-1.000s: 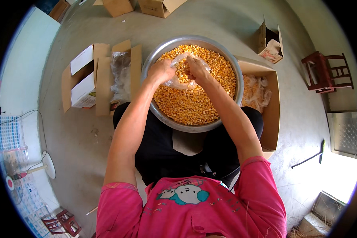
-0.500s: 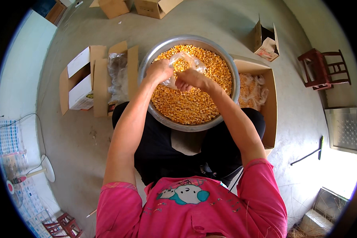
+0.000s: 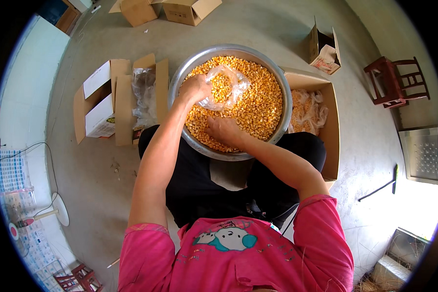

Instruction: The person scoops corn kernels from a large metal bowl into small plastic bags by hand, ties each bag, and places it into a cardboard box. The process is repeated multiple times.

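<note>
A large round metal basin (image 3: 287,104) full of yellow corn kernels (image 3: 260,104) rests over my lap. In its upper left part, a clear plastic bag (image 3: 239,86) lies with its mouth spread and kernels inside. My left hand (image 3: 195,88) pinches the bag's left edge. Below the bag, my right hand (image 3: 224,131) is down at the kernels near the basin's front, fingers curled in among them. Its fingertips are partly hidden, so how many kernels they hold does not show.
To the right stands a long cardboard box (image 3: 330,131) with filled clear bags. Left of the basin, an open box (image 3: 163,90) holds empty-looking plastic bags, beside a white-sided box (image 3: 100,114). A smaller carton (image 3: 325,53) and a red wooden chair (image 3: 394,82) stand farther right.
My right hand has moved from the bag's mouth down toward me, into the kernels at the basin's front. My left hand stays at the bag, whose opening shows more fully.
</note>
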The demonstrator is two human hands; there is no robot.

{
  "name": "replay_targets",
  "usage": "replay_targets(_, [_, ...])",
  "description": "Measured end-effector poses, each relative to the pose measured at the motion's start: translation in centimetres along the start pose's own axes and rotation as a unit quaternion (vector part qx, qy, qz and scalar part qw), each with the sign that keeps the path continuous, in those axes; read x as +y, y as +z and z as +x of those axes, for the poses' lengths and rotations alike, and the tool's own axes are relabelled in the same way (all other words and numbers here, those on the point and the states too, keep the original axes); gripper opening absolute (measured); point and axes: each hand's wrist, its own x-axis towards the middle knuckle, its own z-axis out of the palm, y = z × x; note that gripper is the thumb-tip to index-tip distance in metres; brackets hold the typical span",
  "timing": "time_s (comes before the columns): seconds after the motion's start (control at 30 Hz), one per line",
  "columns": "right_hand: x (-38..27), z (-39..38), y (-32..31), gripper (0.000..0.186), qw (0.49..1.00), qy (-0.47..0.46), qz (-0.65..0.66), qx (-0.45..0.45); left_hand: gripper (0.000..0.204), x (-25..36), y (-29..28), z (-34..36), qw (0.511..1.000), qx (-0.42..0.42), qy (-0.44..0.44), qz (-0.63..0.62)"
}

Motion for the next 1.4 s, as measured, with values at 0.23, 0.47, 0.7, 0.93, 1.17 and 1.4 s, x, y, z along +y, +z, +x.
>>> replay_targets(0.23, [-1.5, -0.7, -0.8, 0.035, 0.999, -0.022, 0.007, 0.035, 0.040, 0.2, 0.0, 0.3, 0.999, 0.000, 0.025, 0.020])
replay_targets(0.47, [-0.6, -0.1, 1.3, 0.032, 0.999, -0.019, 0.028, 0.025, 0.040, 0.6, 0.4, 0.7, 0.999, 0.008, 0.036, 0.012])
replay_targets(0.7, [0.5, 0.7, 2.0, 0.027, 0.997, -0.070, -0.030, -0.034, 0.042, 1.0, 0.2, 0.5, 0.999, 0.002, 0.034, 0.016])
replay_targets(0.93, [0.7, 3.1, -3.4, 0.033, 0.978, 0.002, 0.169, -0.120, 0.042, 0.6, 0.3, 0.9, 0.999, -0.003, 0.028, 0.018])
replay_targets(1.17, [2.5, 4.6, -10.8, 0.034, 0.888, 0.186, 0.417, -0.054, 0.037, 0.4, 0.2, 1.0, 0.999, 0.008, 0.033, 0.020])
replay_targets(1.4, [5.2, 7.3, -8.7, 0.027, 0.799, 0.263, 0.538, 0.052, 0.033, 0.2, -0.6, 0.0, 1.000, 0.006, 0.012, -0.003])
